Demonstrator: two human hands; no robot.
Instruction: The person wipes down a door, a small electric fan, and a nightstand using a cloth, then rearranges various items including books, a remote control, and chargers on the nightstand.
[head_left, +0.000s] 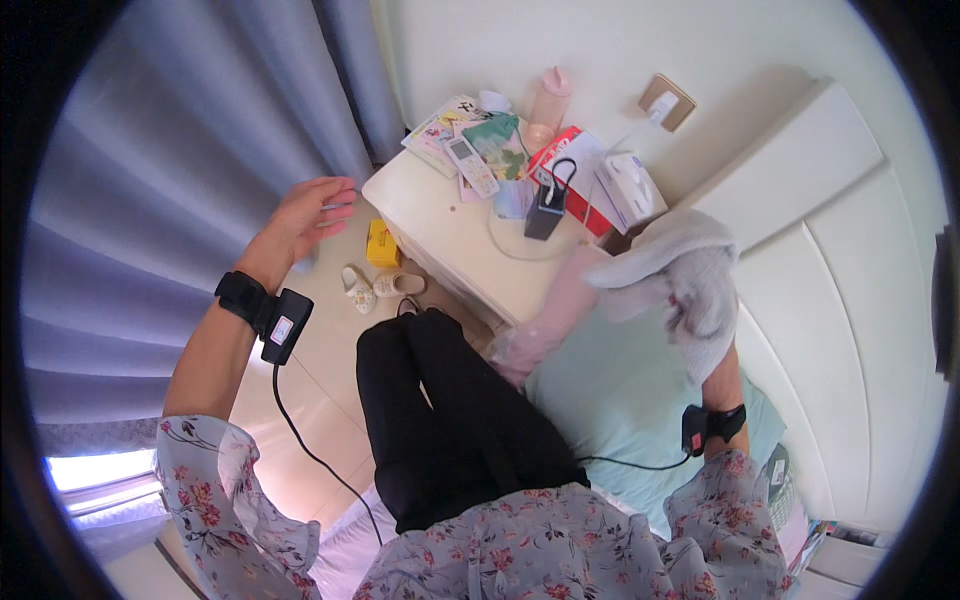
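My left hand (319, 212) is raised in front of the grey-blue curtain (202, 150), left of the white bedside table (442, 225). Its fingers are slightly parted and nothing is in it. On the right, a light grey and white fluffy cloth (675, 262) hangs over my right hand and covers it, so the fingers are hidden. The cloth is above a pale green pillow (607, 375), near the white headboard (810, 300). A pink translucent thing (547, 322), blurred, lies between the pillow and the bedside table.
On the bedside table are a white remote control (471, 166), a pink bottle (549, 105), a black device with a cable loop (545, 212), booklets and boxes. A plug sits in the wall socket (667, 103). A yellow box (382, 244) and white clogs (358, 290) are on the floor.
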